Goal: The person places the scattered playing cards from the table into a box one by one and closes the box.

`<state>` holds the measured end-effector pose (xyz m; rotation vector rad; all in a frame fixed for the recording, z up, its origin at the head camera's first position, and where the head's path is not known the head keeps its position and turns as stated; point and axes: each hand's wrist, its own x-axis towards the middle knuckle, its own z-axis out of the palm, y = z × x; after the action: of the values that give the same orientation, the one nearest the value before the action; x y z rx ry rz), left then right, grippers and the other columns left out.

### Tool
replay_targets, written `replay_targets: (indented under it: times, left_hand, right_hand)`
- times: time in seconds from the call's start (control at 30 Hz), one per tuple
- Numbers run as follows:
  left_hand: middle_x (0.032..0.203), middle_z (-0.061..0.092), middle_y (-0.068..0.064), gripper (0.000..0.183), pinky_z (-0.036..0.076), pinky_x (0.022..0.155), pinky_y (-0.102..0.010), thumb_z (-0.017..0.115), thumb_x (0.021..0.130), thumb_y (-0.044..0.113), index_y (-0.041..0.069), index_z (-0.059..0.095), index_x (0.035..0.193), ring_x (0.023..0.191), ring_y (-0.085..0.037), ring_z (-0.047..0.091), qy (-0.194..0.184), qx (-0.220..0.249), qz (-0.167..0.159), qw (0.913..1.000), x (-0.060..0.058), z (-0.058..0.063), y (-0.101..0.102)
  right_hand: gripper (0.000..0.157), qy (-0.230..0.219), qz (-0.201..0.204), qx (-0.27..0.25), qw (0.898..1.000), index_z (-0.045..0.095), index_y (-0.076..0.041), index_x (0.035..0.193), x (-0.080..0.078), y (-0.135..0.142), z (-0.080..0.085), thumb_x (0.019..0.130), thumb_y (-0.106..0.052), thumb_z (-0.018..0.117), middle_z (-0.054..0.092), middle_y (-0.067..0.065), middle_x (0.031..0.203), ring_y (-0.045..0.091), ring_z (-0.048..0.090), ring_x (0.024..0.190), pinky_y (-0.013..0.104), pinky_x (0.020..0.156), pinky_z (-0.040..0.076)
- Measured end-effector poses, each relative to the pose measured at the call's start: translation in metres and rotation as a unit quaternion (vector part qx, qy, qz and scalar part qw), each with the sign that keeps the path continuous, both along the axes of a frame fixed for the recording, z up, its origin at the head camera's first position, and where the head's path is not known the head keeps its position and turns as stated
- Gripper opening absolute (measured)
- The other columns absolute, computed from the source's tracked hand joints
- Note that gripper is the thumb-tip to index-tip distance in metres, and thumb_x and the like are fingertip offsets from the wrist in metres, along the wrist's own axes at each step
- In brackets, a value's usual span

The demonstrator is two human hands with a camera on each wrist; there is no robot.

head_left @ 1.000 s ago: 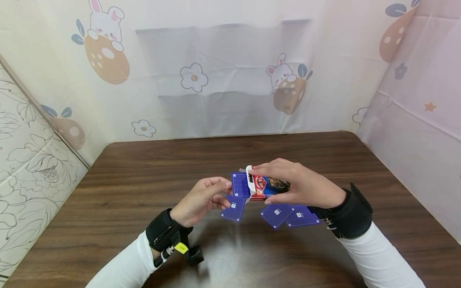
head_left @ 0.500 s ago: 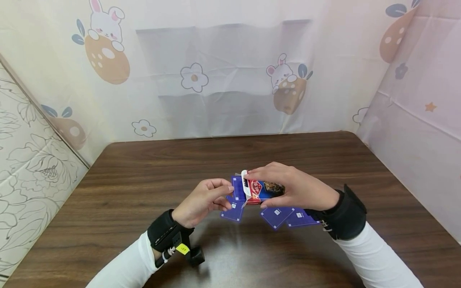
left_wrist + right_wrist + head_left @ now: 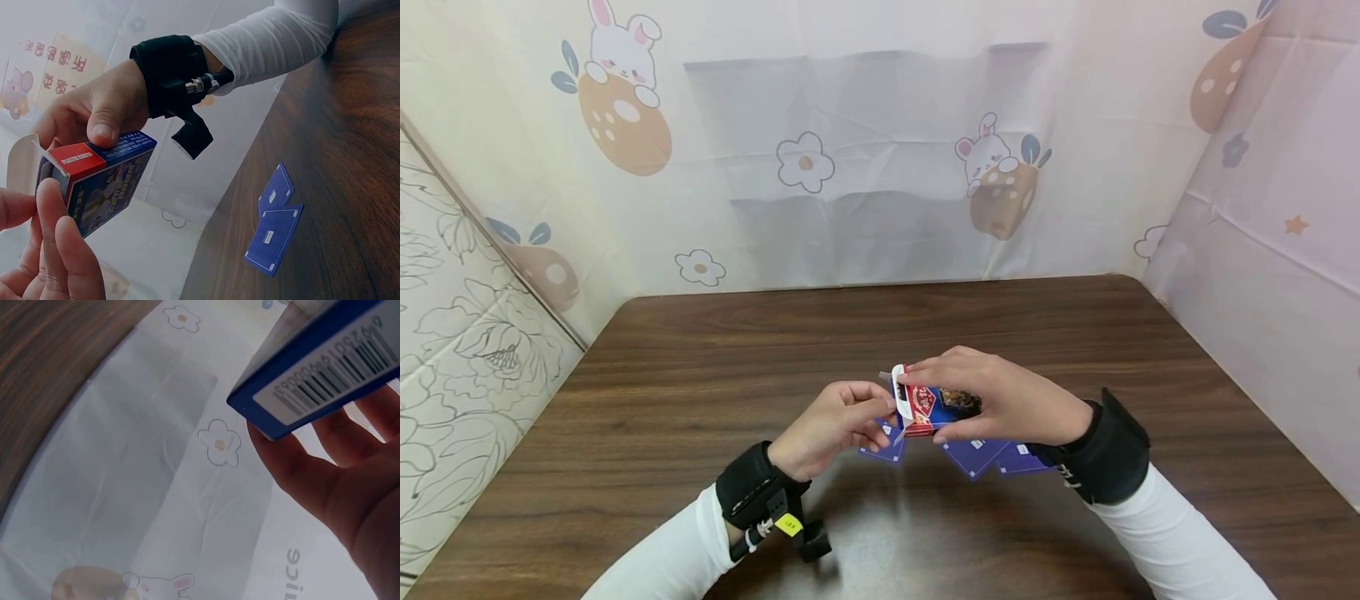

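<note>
My right hand (image 3: 1015,400) grips a small red and blue card box (image 3: 921,408) above the table. Its white end flap (image 3: 24,165) stands open toward my left hand (image 3: 835,425). Thumb and forefinger of that hand pinch at the box mouth, where a sliver of a blue playing card (image 3: 45,170) shows; most of this card is hidden inside the box. Barcode and blue edge of the box appear in the right wrist view, with my right fingers (image 3: 294,462) along it. Below lie loose blue playing cards (image 3: 976,457), partly covered by the hands and box.
A dark wooden table (image 3: 737,350) carries everything. One loose card (image 3: 887,450) lies beneath the box mouth, apart from the overlapping ones to the right. Patterned cloth (image 3: 880,167) hangs behind and at the right side. Both wrists wear black straps (image 3: 1108,454).
The box has moved left and slightly nearer with my right hand, over the blue card that stuck out before. My left hand has shifted slightly right, staying at the box mouth.
</note>
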<state>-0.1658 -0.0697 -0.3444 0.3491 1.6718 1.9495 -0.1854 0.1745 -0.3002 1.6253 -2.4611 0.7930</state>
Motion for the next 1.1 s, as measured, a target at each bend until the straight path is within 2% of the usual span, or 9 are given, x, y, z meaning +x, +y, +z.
replay_targets:
  times: [0.47, 0.63, 0.73, 0.83, 0.9, 0.93, 0.97, 1.03, 1.1]
  left_hand:
    - [0.077, 0.061, 0.0, 0.012, 0.05, 0.057, -0.02, 0.055, 0.093, 0.012, 0.0, 0.058, 0.094, 0.057, -0.006, 0.055, 0.02, -0.013, 0.007, 0.9997, -0.001, -0.003, 0.001]
    - [0.076, 0.06, 0.0, 0.009, 0.049, 0.057, -0.019, 0.055, 0.093, 0.012, 0.004, 0.059, 0.091, 0.058, -0.006, 0.055, 0.03, -0.009, 0.012, 0.9994, -0.004, -0.002, 0.0]
    - [0.077, 0.06, 0.0, 0.01, 0.05, 0.058, -0.021, 0.057, 0.093, 0.015, 0.005, 0.058, 0.09, 0.059, -0.007, 0.055, 0.051, -0.021, 0.024, 0.9982, -0.009, -0.001, -0.001]
    - [0.077, 0.061, -0.002, 0.013, 0.052, 0.06, -0.025, 0.06, 0.091, 0.015, 0.003, 0.059, 0.092, 0.061, -0.011, 0.057, 0.104, -0.054, 0.025, 0.9928, -0.017, -0.001, -0.005]
    - [0.079, 0.062, -0.003, 0.013, 0.053, 0.063, -0.029, 0.063, 0.09, 0.014, 0.002, 0.06, 0.093, 0.065, -0.014, 0.058, 0.174, -0.1, 0.009, 0.9797, -0.022, -0.001, -0.008]
    - [0.08, 0.063, -0.003, 0.015, 0.054, 0.064, -0.03, 0.065, 0.089, 0.014, 0.002, 0.06, 0.094, 0.067, -0.014, 0.059, 0.215, -0.128, -0.001, 0.9682, -0.024, -0.001, -0.01]
    - [0.081, 0.064, -0.003, 0.016, 0.054, 0.065, -0.03, 0.068, 0.087, 0.014, 0.002, 0.061, 0.094, 0.069, -0.015, 0.059, 0.257, -0.159, -0.012, 0.9533, -0.026, -0.001, -0.011]
    - [0.086, 0.065, -0.002, 0.021, 0.054, 0.068, -0.031, 0.072, 0.084, 0.015, 0.003, 0.062, 0.097, 0.075, -0.015, 0.061, 0.336, -0.222, -0.037, 0.9147, -0.028, 0.001, -0.013]
    - [0.093, 0.067, -0.001, 0.028, 0.053, 0.074, -0.03, 0.075, 0.081, 0.019, 0.005, 0.063, 0.102, 0.083, -0.015, 0.062, 0.392, -0.288, -0.067, 0.8713, -0.03, 0.001, -0.011]
  right_hand:
    - [0.063, 0.01, 0.007, -0.005, 1.0, 0.054, -0.011, 0.132, 0.0, -0.003, -0.002, 0.078, -0.038, 0.073, 0.06, 0.006, 0.125, 0.014, 0.053, 0.105, 0.028, 0.081, 0.051]
    - [0.063, 0.014, 0.0, -0.003, 1.0, 0.054, -0.011, 0.132, 0.0, 0.0, 0.002, 0.078, -0.037, 0.074, 0.06, 0.005, 0.125, 0.014, 0.053, 0.104, 0.029, 0.081, 0.05]
    - [0.064, 0.009, -0.013, -0.003, 1.0, 0.053, -0.012, 0.133, 0.001, 0.006, 0.006, 0.078, -0.034, 0.075, 0.059, 0.005, 0.127, 0.013, 0.053, 0.104, 0.029, 0.08, 0.05]
    - [0.065, 0.012, -0.021, -0.008, 1.0, 0.053, -0.012, 0.134, 0.002, 0.013, 0.009, 0.076, -0.028, 0.078, 0.059, 0.005, 0.127, 0.012, 0.052, 0.102, 0.027, 0.078, 0.05]
    - [0.066, 0.018, -0.023, -0.012, 0.999, 0.053, -0.012, 0.133, 0.001, 0.016, 0.011, 0.075, -0.026, 0.079, 0.059, 0.006, 0.127, 0.011, 0.052, 0.101, 0.026, 0.076, 0.05]
    - [0.066, 0.02, -0.023, -0.013, 0.999, 0.053, -0.011, 0.133, 0.001, 0.017, 0.011, 0.075, -0.025, 0.08, 0.059, 0.006, 0.127, 0.012, 0.052, 0.101, 0.026, 0.076, 0.05]
    - [0.066, 0.022, -0.024, -0.013, 0.999, 0.053, -0.011, 0.133, 0.001, 0.017, 0.012, 0.075, -0.026, 0.08, 0.059, 0.006, 0.127, 0.012, 0.052, 0.101, 0.026, 0.077, 0.05]
    - [0.066, 0.024, -0.024, -0.013, 0.999, 0.053, -0.012, 0.134, 0.001, 0.017, 0.012, 0.075, -0.026, 0.079, 0.059, 0.006, 0.127, 0.012, 0.052, 0.102, 0.026, 0.077, 0.05]
    - [0.067, 0.025, -0.024, -0.011, 0.999, 0.052, -0.013, 0.134, 0.001, 0.016, 0.012, 0.076, -0.028, 0.079, 0.058, 0.005, 0.128, 0.013, 0.052, 0.104, 0.026, 0.078, 0.05]
